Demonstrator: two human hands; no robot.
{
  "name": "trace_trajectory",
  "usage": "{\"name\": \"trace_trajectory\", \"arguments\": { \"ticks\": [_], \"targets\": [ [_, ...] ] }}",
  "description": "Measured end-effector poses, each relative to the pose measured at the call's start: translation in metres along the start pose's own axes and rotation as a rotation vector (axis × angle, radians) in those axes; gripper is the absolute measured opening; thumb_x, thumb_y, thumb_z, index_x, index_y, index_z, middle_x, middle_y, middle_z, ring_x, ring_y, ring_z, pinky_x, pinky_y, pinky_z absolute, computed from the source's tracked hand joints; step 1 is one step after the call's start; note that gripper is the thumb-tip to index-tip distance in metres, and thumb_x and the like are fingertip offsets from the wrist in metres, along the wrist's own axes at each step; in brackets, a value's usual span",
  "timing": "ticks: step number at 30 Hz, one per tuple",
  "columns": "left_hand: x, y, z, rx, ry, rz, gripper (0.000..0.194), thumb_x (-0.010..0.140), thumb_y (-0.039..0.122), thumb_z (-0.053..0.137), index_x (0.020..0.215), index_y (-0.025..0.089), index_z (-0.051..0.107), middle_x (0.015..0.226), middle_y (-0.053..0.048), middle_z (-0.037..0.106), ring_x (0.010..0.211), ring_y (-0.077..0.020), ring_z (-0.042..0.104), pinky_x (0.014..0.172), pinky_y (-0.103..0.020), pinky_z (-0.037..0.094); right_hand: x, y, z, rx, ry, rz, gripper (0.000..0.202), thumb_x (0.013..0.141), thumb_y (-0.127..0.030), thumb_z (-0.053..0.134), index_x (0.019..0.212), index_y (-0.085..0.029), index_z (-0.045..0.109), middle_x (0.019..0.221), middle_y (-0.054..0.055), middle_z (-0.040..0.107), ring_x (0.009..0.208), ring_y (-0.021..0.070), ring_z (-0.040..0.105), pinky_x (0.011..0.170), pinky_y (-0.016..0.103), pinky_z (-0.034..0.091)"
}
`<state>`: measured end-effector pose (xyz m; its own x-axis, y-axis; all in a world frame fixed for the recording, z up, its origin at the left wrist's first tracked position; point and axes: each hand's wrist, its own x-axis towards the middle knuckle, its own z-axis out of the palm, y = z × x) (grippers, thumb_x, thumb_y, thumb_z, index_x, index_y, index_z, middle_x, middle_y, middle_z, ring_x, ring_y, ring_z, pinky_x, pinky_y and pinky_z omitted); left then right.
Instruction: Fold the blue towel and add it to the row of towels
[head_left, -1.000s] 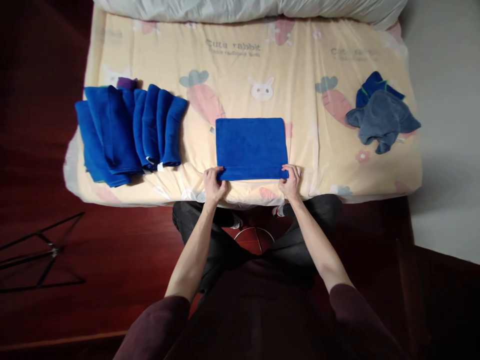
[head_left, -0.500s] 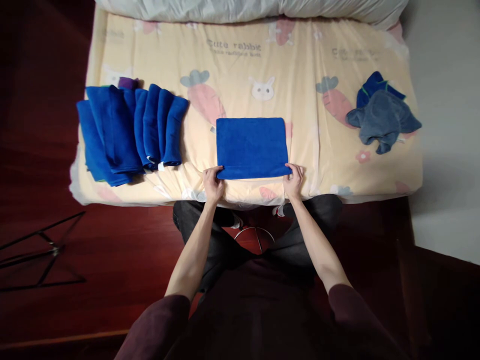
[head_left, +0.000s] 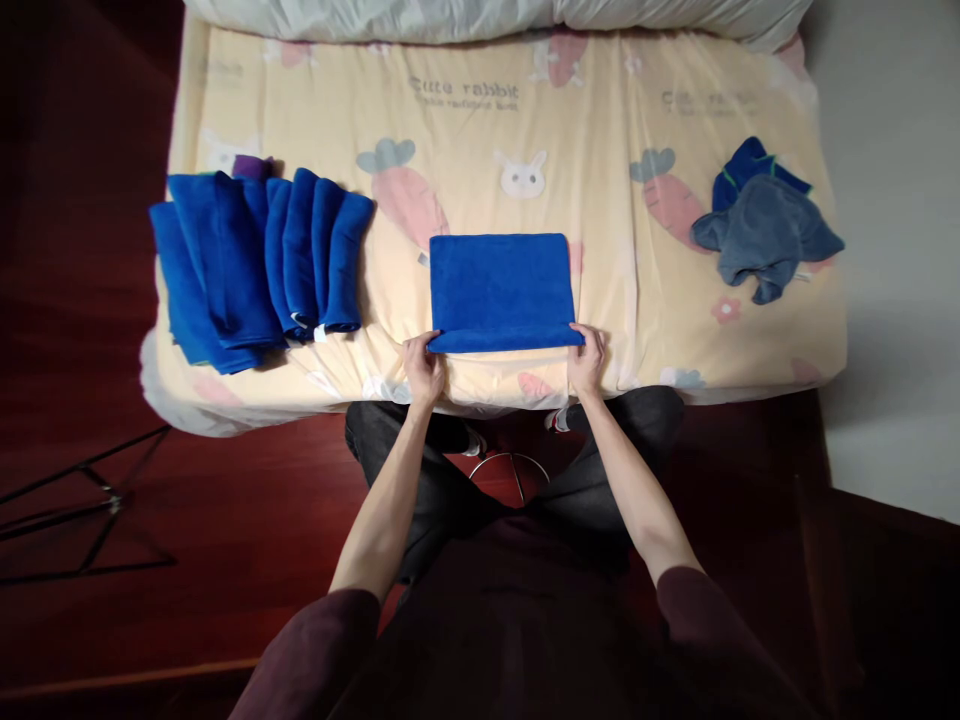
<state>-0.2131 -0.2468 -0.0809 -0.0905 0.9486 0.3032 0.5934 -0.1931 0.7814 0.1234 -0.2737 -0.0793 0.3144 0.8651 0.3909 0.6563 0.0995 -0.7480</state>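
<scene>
A blue towel (head_left: 501, 280) lies flat as a rectangle on the bed in front of me, its near edge turned up into a narrow band. My left hand (head_left: 424, 368) pinches the near left corner of that band, fingers closed on the cloth. At the near right corner, my right hand (head_left: 588, 360) grips the same band between thumb and fingers. To the left sits a group of rolled and folded blue towels (head_left: 300, 250), several side by side, with a purple cloth (head_left: 251, 167) behind them.
The bed (head_left: 480, 130) has a cream sheet printed with carrots and rabbits. Crumpled grey-blue and blue cloths (head_left: 769, 230) lie at its right. White bedding (head_left: 495, 18) runs along the back. A black metal stand (head_left: 112, 498) is on the floor at left, a pale wall (head_left: 892, 250) at right.
The turned-up band along the towel's near edge stands out more clearly and has rolled slightly away from me. Both hands keep their hold on its corners.
</scene>
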Motion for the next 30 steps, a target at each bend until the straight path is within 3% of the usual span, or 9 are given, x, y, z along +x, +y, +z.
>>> {"name": "trace_trajectory", "arguments": {
  "ticks": [9, 15, 23, 27, 30],
  "targets": [
    [-0.001, -0.001, 0.001, 0.022, 0.041, -0.015, 0.03, 0.096, 0.021, 0.05, 0.12, 0.02, 0.069, 0.113, -0.012, 0.07, 0.11, -0.0262, 0.06, 0.096, -0.04, 0.051, 0.0, 0.0, 0.0, 0.052, 0.017, 0.002, 0.045, 0.084, -0.002, 0.05, 0.118, -0.022, 0.072, 0.118, 0.009, 0.074, 0.118, 0.0248, 0.065, 0.106, 0.046, 0.055],
    [0.0, -0.002, 0.002, 0.016, 0.049, 0.018, 0.028, 0.1, 0.027, 0.05, 0.121, 0.02, 0.067, 0.117, -0.012, 0.07, 0.113, -0.0271, 0.06, 0.101, -0.043, 0.048, -0.001, 0.003, 0.001, 0.088, 0.021, -0.044, 0.046, 0.084, -0.003, 0.048, 0.117, -0.022, 0.073, 0.121, 0.009, 0.074, 0.12, 0.0247, 0.066, 0.107, 0.048, 0.055],
    [0.0, -0.008, 0.005, 0.038, 0.076, -0.01, 0.032, 0.105, 0.045, 0.047, 0.114, 0.021, 0.067, 0.097, -0.011, 0.065, 0.096, -0.0264, 0.059, 0.092, -0.043, 0.048, -0.005, 0.014, 0.008, 0.057, 0.079, 0.087, 0.02, 0.099, -0.03, 0.055, 0.109, -0.019, 0.07, 0.101, 0.009, 0.068, 0.093, 0.0215, 0.066, 0.083, 0.036, 0.059],
    [-0.001, -0.009, 0.007, 0.048, 0.098, -0.051, 0.036, 0.105, 0.051, 0.045, 0.113, 0.021, 0.065, 0.095, -0.01, 0.063, 0.095, -0.025, 0.06, 0.091, -0.042, 0.049, -0.005, 0.013, 0.009, 0.013, 0.094, 0.115, 0.029, 0.102, -0.044, 0.055, 0.088, -0.02, 0.065, 0.08, 0.003, 0.06, 0.081, 0.0191, 0.059, 0.082, 0.035, 0.055],
    [-0.003, -0.009, 0.008, 0.018, 0.127, -0.101, 0.039, 0.104, 0.051, 0.046, 0.123, 0.02, 0.061, 0.105, -0.01, 0.065, 0.098, -0.0225, 0.063, 0.092, -0.038, 0.051, -0.005, 0.012, 0.011, 0.025, 0.126, 0.116, 0.031, 0.102, -0.047, 0.055, 0.096, -0.019, 0.067, 0.085, 0.004, 0.062, 0.081, 0.0184, 0.06, 0.081, 0.034, 0.055]
  ]
}}
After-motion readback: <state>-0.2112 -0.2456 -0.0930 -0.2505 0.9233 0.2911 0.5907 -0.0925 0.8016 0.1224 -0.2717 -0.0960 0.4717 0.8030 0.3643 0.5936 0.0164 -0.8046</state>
